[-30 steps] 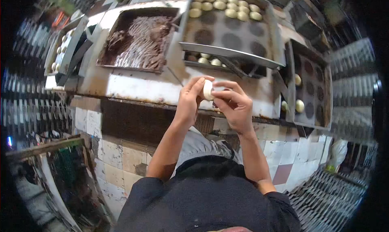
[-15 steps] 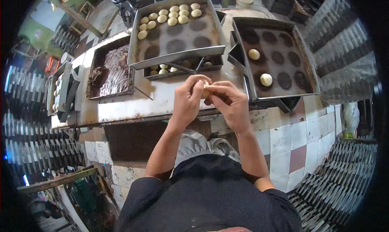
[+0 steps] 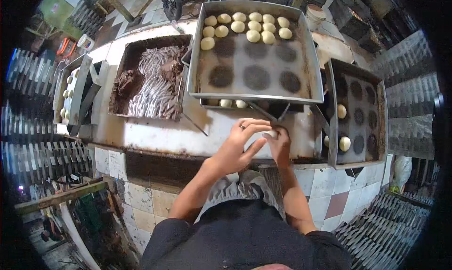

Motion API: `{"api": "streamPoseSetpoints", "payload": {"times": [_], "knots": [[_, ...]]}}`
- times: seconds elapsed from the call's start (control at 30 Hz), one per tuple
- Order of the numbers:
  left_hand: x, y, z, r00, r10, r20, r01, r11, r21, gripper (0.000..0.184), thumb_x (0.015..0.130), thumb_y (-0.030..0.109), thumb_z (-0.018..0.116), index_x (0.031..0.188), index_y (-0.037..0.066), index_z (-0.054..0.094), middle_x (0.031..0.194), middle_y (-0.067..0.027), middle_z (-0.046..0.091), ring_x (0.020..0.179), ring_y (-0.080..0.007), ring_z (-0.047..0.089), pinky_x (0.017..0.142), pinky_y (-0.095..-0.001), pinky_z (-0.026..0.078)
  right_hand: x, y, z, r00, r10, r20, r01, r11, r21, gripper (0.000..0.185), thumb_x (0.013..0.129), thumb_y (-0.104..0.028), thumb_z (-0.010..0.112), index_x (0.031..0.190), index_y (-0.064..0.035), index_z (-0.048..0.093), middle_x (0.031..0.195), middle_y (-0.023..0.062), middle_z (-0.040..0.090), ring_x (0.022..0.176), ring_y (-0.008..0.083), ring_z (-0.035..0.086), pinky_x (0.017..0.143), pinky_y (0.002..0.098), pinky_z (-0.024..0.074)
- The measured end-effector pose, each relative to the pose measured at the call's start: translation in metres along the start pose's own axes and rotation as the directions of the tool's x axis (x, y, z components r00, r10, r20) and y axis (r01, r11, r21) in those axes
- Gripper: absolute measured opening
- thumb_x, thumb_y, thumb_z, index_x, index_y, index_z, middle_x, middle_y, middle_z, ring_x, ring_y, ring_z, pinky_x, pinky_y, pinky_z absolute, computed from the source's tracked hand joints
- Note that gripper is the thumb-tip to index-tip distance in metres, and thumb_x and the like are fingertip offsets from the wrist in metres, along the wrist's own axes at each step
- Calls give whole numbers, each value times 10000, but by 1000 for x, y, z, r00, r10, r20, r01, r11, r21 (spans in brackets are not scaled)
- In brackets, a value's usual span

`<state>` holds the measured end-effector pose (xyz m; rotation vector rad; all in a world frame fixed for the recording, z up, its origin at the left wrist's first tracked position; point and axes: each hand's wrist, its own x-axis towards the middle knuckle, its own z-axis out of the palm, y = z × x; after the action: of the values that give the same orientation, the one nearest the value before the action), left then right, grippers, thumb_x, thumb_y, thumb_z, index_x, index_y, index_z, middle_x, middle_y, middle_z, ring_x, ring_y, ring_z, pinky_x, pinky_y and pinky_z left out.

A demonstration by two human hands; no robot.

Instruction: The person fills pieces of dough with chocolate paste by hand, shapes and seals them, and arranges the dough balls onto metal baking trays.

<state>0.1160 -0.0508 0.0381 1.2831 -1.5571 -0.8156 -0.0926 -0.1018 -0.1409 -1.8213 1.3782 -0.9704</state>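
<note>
In front of me, above the table's near edge, my right hand (image 3: 281,145) is closed on a dough ball (image 3: 270,134), of which only a small pale part shows. My left hand (image 3: 240,145), with a ring on one finger, reaches toward it with fingers stretched and thumb apart; its fingertips are at the dough. Beyond the hands, a raised metal tray (image 3: 256,96) carries several round dough balls (image 3: 253,36) in its far half. Left of it, a dark tray (image 3: 117,93) holds brown filling (image 3: 157,81) formed into thin strips.
At right stands another metal tray (image 3: 333,143) with dough balls (image 3: 344,143) on it. A smaller tray (image 3: 75,102) with dough pieces is at the far left. More dough balls (image 3: 226,102) show beneath the raised tray. A thin rod (image 3: 195,125) juts over the white tabletop (image 3: 155,133).
My view has turned left, so the trays appear farther right. My hands were pinching the dough together; now the left fingers have straightened and the right hand holds the dough.
</note>
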Motion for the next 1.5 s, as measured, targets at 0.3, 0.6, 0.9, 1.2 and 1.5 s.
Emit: {"api": "streamPoseSetpoints", "payload": {"times": [0.3,0.6,0.9,1.2,1.5], "knots": [[163,-105,-133,979,-162,-122,202,736,646,448,985,261,671,1231,-91,545,1138,-340,660,1071,-495,667,919,-532,551,-15,46,13,975,-222,-11,159,728,-667,308,897,-56,726,1178,4,615,1120,229,636,1108,434,585,987,521,460],[230,-153,-125,937,-346,-50,180,353,918,480,936,56,609,1360,-98,445,1173,-309,689,987,-380,757,815,-435,635,-26,46,7,930,-368,22,352,870,-345,211,838,-9,696,1018,-18,588,956,194,582,900,407,576,873,532,464],[142,22,-64,944,-329,30,330,940,-86,414,964,241,650,1266,-42,661,1144,-148,732,1046,-203,696,957,-335,528,-19,34,-32,941,-306,141,336,893,-300,251,920,-171,733,1102,-13,661,1060,223,635,993,429,598,887,496,490],[63,28,77,941,-336,46,248,592,-766,289,1005,135,644,1272,26,618,1176,-172,675,1079,-268,692,974,-398,561,-6,-81,-209,924,260,280,-382,622,683,307,977,-97,651,1264,4,689,1145,87,714,939,140,676,822,305,560],[8,25,159,859,-460,225,435,423,-794,275,1010,157,691,1271,88,638,1289,-149,672,1155,-257,684,961,-384,579,43,-13,-290,924,-188,-332,-90,738,-669,266,960,-141,668,1178,1,723,1331,180,649,1318,387,536,1137,510,403]]}}
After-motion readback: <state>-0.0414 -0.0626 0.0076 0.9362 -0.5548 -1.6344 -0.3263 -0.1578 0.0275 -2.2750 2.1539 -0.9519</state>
